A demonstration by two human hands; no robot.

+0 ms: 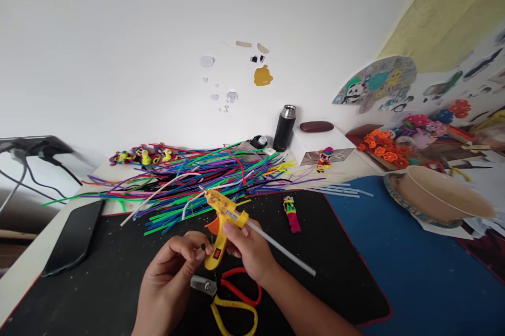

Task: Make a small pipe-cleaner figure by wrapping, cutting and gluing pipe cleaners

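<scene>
- L hand [168, 275], lower ctr of frame, has thumb + fingers pinched tight on a tiny blk bit [203, 246].
- R hand [252, 252], just right of it, is wrapped round the yellow glue gun [228, 209], mid-frame, nozzle tipped up-left; clear glue stick [282, 249] pokes out the back, down-right.
- Red/yellow-handled cutters [208, 286] lie below, bottom ctr, on the blk mat [327, 267].
- Pile of coloured pipe cleaners [213, 170] behind, left of ctr.
- Pink/green figure [292, 215] lies right of ctr.
- Phone [74, 238] at left.
</scene>
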